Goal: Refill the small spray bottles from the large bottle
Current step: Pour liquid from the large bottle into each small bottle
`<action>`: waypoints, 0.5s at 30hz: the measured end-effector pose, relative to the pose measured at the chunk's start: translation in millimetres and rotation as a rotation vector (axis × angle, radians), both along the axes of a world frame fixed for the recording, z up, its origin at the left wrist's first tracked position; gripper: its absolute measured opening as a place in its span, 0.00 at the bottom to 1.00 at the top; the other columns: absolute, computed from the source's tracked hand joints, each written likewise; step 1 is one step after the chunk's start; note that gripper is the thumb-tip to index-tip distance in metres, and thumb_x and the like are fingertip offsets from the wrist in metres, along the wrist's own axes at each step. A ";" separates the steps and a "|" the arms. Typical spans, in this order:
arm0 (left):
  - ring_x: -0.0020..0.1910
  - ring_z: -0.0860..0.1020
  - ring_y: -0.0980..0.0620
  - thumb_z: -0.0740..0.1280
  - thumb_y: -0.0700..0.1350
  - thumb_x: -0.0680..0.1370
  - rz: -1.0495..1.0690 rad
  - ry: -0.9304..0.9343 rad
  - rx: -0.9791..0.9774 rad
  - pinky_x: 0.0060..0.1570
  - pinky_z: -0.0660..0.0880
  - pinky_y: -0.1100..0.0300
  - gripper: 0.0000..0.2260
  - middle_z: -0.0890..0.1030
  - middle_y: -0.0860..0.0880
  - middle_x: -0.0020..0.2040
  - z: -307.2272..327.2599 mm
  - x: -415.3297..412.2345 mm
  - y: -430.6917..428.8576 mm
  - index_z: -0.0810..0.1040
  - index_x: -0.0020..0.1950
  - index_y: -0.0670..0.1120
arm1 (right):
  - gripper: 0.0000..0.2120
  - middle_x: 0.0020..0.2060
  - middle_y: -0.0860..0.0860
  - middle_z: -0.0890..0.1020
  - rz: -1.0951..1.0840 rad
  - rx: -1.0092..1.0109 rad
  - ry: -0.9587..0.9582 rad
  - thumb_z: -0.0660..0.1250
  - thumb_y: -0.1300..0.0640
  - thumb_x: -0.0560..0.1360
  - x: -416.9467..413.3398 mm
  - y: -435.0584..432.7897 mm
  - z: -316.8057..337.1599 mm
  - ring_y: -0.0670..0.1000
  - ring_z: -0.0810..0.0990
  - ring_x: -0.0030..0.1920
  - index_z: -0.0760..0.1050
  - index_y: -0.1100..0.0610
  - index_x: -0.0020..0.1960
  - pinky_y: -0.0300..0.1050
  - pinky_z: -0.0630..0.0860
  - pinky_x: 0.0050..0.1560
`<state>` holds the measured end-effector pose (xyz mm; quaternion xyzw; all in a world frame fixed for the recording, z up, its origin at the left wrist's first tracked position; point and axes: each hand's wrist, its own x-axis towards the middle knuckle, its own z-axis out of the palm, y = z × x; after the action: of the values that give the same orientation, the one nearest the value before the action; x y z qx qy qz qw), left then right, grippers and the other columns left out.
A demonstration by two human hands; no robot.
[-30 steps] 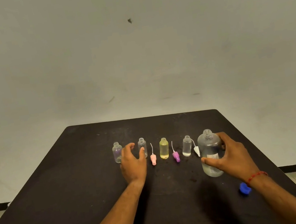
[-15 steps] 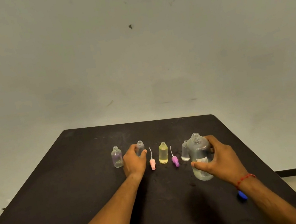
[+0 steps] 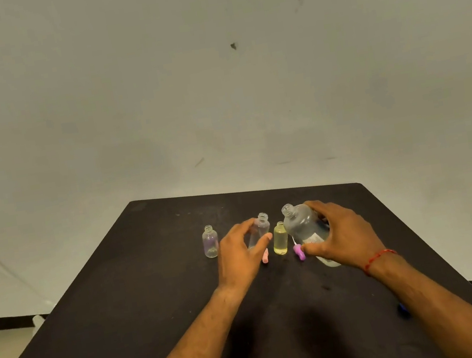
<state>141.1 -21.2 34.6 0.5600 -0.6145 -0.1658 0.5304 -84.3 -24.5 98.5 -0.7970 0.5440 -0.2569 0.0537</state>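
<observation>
Now right hand [image 3: 344,229] fingers [image 3: 321,206] wrap the tilted large bottle [image 3: 300,221], while left hand [image 3: 237,256] fingers [image 3: 244,227] curl round a small bottle [image 3: 263,221].

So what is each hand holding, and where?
Right hand grips the large bottle round its body; left hand holds a small clear bottle round its body.

The right hand [image 3: 340,230] covers the right side of the large bottle [image 3: 300,224]; the print on the label [image 3: 315,239] is too small to read. The left hand [image 3: 240,252] hides the lower part of the small bottle [image 3: 262,225] and most of the pink spray cap [image 3: 265,257]. The blue cap [image 3: 403,311] is blurred and partly behind the right forearm. Both forearms are cut off at the bottom edge.
</observation>
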 end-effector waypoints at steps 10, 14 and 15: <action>0.53 0.77 0.67 0.74 0.54 0.74 -0.050 -0.027 -0.014 0.47 0.73 0.75 0.19 0.79 0.60 0.54 7.5 5.2 26.2 0.79 0.64 0.54 | 0.40 0.53 0.44 0.74 -0.044 -0.067 0.308 0.71 0.34 0.64 14.2 7.4 19.0 0.48 0.73 0.55 0.59 0.36 0.71 0.50 0.74 0.55; 0.52 0.77 0.67 0.74 0.54 0.75 -0.052 -0.063 -0.018 0.45 0.72 0.76 0.19 0.79 0.59 0.55 8.3 6.2 28.9 0.79 0.65 0.54 | 0.41 0.55 0.45 0.73 -0.056 -0.080 0.379 0.70 0.31 0.63 14.3 8.9 24.1 0.49 0.72 0.56 0.58 0.35 0.72 0.49 0.72 0.54; 0.51 0.76 0.67 0.74 0.54 0.75 -0.048 -0.078 -0.016 0.45 0.72 0.77 0.19 0.79 0.59 0.55 8.2 6.7 29.2 0.79 0.65 0.54 | 0.41 0.55 0.45 0.73 -0.058 -0.082 0.397 0.69 0.30 0.64 14.0 9.5 25.9 0.49 0.72 0.56 0.58 0.35 0.72 0.49 0.71 0.54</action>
<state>147.9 8.0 42.8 0.5468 -0.6492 -0.1516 0.5066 -70.3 -15.1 124.4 -0.8175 0.5557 -0.1180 -0.0945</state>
